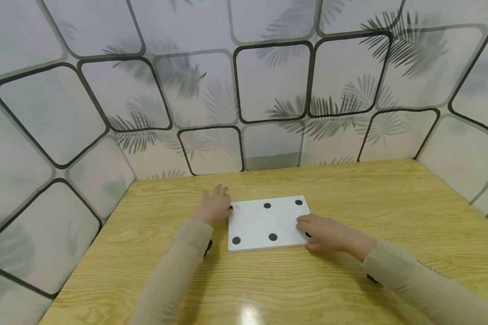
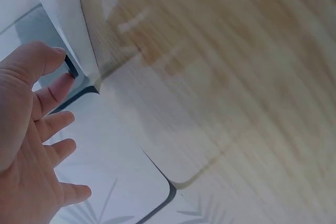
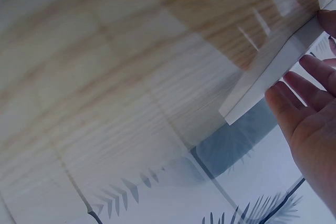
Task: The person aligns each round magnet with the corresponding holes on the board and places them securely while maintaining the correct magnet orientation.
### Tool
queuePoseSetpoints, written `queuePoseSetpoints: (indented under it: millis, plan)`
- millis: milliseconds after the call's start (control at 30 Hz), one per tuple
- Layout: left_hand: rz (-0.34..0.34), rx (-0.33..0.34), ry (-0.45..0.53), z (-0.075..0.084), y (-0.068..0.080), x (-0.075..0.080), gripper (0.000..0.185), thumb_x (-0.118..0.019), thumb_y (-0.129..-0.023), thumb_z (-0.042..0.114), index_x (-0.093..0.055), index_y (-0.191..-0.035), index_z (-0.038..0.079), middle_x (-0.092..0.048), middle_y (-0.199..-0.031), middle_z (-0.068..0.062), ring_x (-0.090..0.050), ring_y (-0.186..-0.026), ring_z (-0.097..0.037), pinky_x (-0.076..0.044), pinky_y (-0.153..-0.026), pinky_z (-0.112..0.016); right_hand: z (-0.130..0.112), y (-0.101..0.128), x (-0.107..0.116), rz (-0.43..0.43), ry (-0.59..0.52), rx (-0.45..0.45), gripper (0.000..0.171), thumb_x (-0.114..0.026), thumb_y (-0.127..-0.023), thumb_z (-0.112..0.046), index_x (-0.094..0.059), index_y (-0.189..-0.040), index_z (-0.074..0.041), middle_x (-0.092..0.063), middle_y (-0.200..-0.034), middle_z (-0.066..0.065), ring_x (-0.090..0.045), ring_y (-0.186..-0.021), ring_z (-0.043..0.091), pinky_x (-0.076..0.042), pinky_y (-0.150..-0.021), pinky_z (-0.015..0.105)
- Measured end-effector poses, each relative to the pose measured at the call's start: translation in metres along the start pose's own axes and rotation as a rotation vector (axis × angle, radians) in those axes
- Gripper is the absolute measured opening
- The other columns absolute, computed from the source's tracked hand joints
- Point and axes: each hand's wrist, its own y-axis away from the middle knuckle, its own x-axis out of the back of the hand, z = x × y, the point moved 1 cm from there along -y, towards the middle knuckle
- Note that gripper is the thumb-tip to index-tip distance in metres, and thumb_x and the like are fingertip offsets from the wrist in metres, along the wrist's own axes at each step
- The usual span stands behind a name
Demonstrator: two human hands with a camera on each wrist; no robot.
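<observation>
A white rectangular board [image 1: 252, 225] lies on the table, with several black discs in two rows on its face. My left hand [image 1: 214, 207] is at the far left corner, where thumb and index finger pinch a black disc [image 2: 71, 66] seen nearly edge-on in the left wrist view; the other fingers spread out loosely. At the board's right end, my right hand [image 1: 323, 232] rests with fairly straight fingers [image 3: 286, 106] over the top and the thumb against the edge. A black disc [image 1: 308, 234] shows beside that hand, partly covered.
The board sits mid-way on a glossy wood-grain table [image 1: 349, 198]. Behind and to both sides stand pale walls [image 1: 272, 81] patterned with dark rounded squares and grey leaves. Light glares off the tabletop near the front.
</observation>
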Motion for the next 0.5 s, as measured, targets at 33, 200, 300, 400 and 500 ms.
queuePoseSetpoints:
  millis: [33,200,300,400,500]
  plan:
    - [-0.003,0.001,0.003,0.002,-0.001,0.001,0.027,-0.053,-0.086,0.023,-0.06,-0.104,0.004,-0.031,-0.138,-0.015,-0.016,-0.13,-0.034,-0.017,-0.097,-0.062,0.0,0.0,0.0,0.004,-0.001,0.004,0.047,-0.063,-0.081,-0.022,-0.05,-0.118,0.002,-0.045,-0.125,0.016,-0.041,-0.116,0.032,-0.036,-0.094,0.044]
    - [-0.022,0.005,0.0,0.01,-0.003,0.002,0.031,-0.052,-0.087,0.024,-0.059,-0.11,0.005,-0.03,-0.139,-0.013,-0.015,-0.13,-0.031,-0.016,-0.098,-0.061,0.0,0.001,-0.001,0.017,0.002,0.015,0.046,-0.063,-0.081,-0.022,-0.05,-0.118,0.002,-0.045,-0.125,0.016,-0.041,-0.115,0.032,-0.037,-0.094,0.043]
    - [-0.038,0.009,0.003,0.013,-0.004,0.002,0.036,-0.051,-0.088,0.025,-0.056,-0.116,0.004,-0.029,-0.14,-0.012,-0.014,-0.131,-0.03,-0.015,-0.099,-0.06,0.001,0.001,-0.001,0.015,0.003,0.015,0.046,-0.063,-0.081,-0.021,-0.05,-0.118,0.002,-0.045,-0.125,0.016,-0.041,-0.115,0.032,-0.037,-0.094,0.043]
    - [-0.049,0.015,0.015,0.015,-0.005,0.002,0.039,-0.051,-0.089,0.026,-0.053,-0.121,0.003,-0.029,-0.14,-0.012,-0.013,-0.131,-0.03,-0.014,-0.099,-0.059,0.001,0.001,0.0,0.01,0.005,0.013,0.045,-0.063,-0.081,-0.021,-0.05,-0.118,0.003,-0.045,-0.125,0.017,-0.041,-0.115,0.033,-0.037,-0.094,0.044]
    - [-0.051,0.018,0.015,0.016,-0.006,0.001,0.04,-0.05,-0.089,0.026,-0.052,-0.122,0.003,-0.029,-0.14,-0.012,-0.014,-0.131,-0.03,-0.014,-0.099,-0.059,0.001,0.0,0.0,0.002,0.01,0.002,0.046,-0.063,-0.081,-0.021,-0.05,-0.118,0.002,-0.045,-0.125,0.016,-0.041,-0.116,0.032,-0.036,-0.094,0.043]
